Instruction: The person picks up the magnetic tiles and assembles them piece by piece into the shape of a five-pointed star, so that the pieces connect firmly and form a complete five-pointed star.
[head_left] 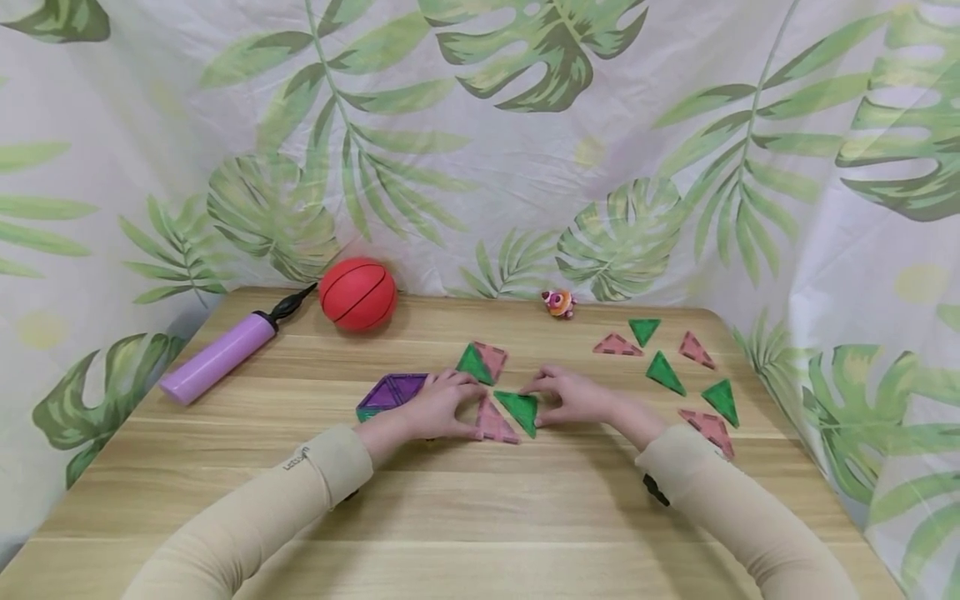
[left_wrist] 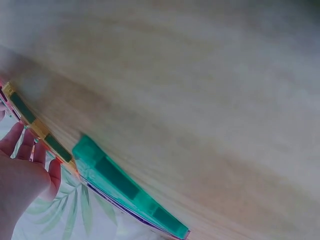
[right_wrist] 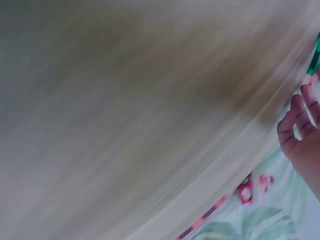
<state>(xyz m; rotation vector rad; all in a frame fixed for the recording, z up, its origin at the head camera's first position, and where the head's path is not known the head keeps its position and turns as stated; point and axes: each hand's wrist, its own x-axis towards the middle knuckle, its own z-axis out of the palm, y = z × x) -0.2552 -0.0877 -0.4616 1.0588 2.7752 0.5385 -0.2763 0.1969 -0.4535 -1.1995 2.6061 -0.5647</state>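
Note:
In the head view my left hand has its thumb and forefinger at the edge of a translucent red triangle tile, holding it on the table. Facing it, my right hand pinches a green triangle tile at its top and right edges. A narrow gap separates these two tiles. Just behind them, another green triangle and a red triangle lie side by side. Purple tiles sit beside my left hand, which partly covers them. A teal tile edge and an orange one show in the left wrist view.
Several loose red and green triangles lie at the right. A red ball, a purple hand pump and a small toy figure stand toward the back of the wooden table. Leaf-print cloth hangs behind.

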